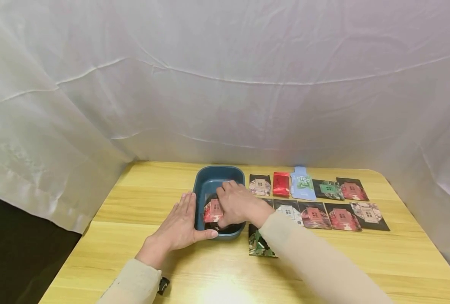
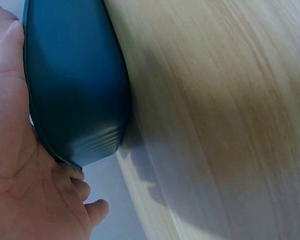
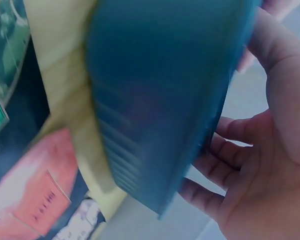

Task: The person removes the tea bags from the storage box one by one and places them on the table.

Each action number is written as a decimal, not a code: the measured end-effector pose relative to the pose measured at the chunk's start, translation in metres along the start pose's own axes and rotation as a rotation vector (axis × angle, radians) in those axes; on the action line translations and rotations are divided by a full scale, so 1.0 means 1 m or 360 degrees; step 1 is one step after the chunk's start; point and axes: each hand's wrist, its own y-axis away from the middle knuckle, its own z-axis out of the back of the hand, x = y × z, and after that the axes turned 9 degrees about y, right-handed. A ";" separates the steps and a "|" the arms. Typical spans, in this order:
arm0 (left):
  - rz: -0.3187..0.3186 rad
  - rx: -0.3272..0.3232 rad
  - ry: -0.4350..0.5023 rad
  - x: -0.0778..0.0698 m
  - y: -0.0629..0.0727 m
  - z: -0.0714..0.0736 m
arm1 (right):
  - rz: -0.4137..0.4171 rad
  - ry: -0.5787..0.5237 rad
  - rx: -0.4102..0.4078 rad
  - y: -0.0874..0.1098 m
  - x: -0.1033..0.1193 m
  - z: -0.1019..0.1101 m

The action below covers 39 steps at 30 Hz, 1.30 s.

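Note:
A dark blue plastic bin (image 1: pixel 198 179) stands on the table. My left hand (image 1: pixel 177 228) lies against its left side with straight fingers, the thumb over the front rim. In the left wrist view the palm is beside the bin's wall (image 2: pixel 80 80). Inside the bin, my right hand (image 1: pixel 235 203) pinches a black sachet with a red label (image 1: pixel 212 210), fingers at its far side and thumb at the near side. The right wrist view shows those fingers (image 3: pixel 232 150) over the rim, with a thin dark edge by them.
Right of the bin, several sachets lie in rows on the wooden table (image 1: pixel 141 202), among them a red packet (image 1: pixel 281 184) and a light blue one (image 1: pixel 302 185). A camouflage-patterned green sachet (image 1: pixel 258 247) is partly hidden by the right sleeve. A pale curtain (image 1: pixel 225 105) hangs behind.

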 end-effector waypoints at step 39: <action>-0.0009 -0.0010 0.0039 0.003 -0.002 -0.002 | -0.0023 -0.0045 -0.0258 0.092 -0.062 0.003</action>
